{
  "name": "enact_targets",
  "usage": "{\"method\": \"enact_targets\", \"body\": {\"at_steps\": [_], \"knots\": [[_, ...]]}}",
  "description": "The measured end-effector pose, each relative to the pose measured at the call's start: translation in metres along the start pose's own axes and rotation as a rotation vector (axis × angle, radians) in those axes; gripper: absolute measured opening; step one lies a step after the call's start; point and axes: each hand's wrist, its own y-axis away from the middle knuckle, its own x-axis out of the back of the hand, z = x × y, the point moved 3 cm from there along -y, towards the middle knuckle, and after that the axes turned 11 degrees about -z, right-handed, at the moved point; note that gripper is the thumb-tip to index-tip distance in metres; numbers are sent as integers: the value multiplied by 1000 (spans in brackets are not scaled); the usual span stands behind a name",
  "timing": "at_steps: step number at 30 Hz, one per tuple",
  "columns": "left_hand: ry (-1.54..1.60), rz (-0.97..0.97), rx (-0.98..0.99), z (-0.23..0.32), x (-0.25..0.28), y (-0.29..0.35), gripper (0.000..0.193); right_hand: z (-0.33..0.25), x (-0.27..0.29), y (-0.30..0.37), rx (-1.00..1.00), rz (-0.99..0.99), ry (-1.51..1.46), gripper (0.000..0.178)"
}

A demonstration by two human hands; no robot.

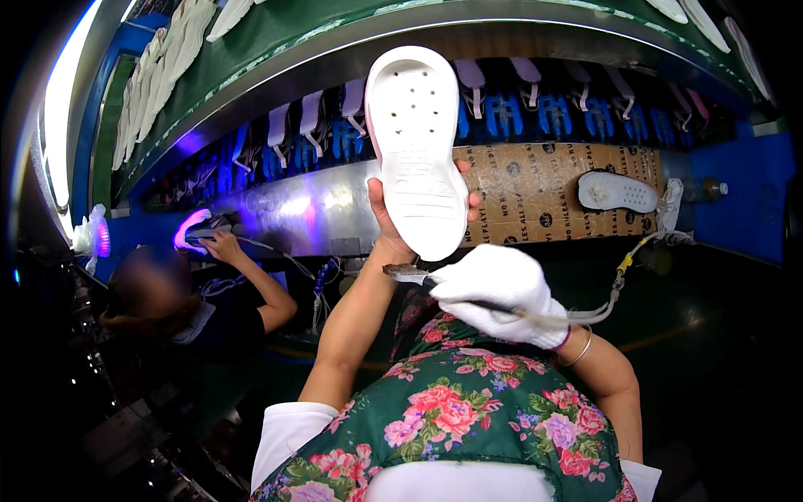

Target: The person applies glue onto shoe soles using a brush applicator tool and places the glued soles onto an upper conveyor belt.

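Observation:
My bare left hand (386, 224) is closed round the heel half of a white shoe sole (414, 155), its thumb on the near side and fingertips showing past the right edge. The sole stands toe up, with small holes in its wider part and ridges lower down. Just below its heel, my right hand (493, 289), in a white knit glove, grips a dark-handled brush (407, 273). The brush's brownish tip points left and appears apart from the sole. A clear hose (585, 316) runs from the handle off to the right.
Another sole (617, 192) lies on printed cardboard (527, 217) covering the metal bench (335, 230). Behind hang several lilac straps (309, 117) above blue clamps (552, 115). White soles (171, 58) line a green belt (318, 46). At left, a co-worker's hand (223, 248) works near a violet-lit sole (192, 227).

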Motion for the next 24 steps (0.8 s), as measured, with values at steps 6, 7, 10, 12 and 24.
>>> {"method": "enact_targets", "body": {"at_steps": [6,7,10,12,24], "knots": [[-72,-130,101,5,-11,-14,110,6,0,1,-2,37,180,25],[-107,-146,87,7,-17,-19,110,1,-3,3,-19,41,147,23],[-177,-161,105,12,-20,-22,110,0,-2,4,-144,4,-231,17],[-223,-193,194,14,-21,-24,111,-1,11,-1,-150,44,-101,18],[-28,-353,353,11,-14,-36,103,-15,-12,8,-59,-5,-4,27]]}}
